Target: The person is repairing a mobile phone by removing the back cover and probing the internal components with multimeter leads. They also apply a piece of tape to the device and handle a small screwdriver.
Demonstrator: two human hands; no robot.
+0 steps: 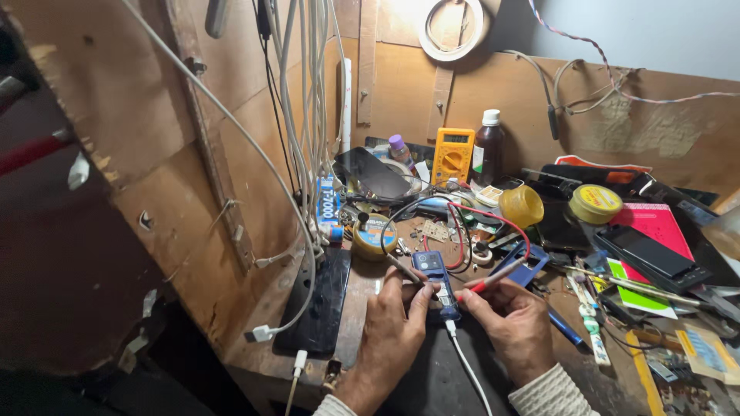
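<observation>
Both wrists run off the bottom edge, only the cream cuffs showing. The left hand (391, 333) covers the lower left side of the small blue phone (436, 283), and the right hand (510, 327) hides the grip of the red probe (489, 278). The white cable (470, 370) leaves the picture at the bottom. Small parts around the solder tin (373, 235) are too tiny to tell apart. At far right, a pale object (726, 231) is cut by the edge.
</observation>
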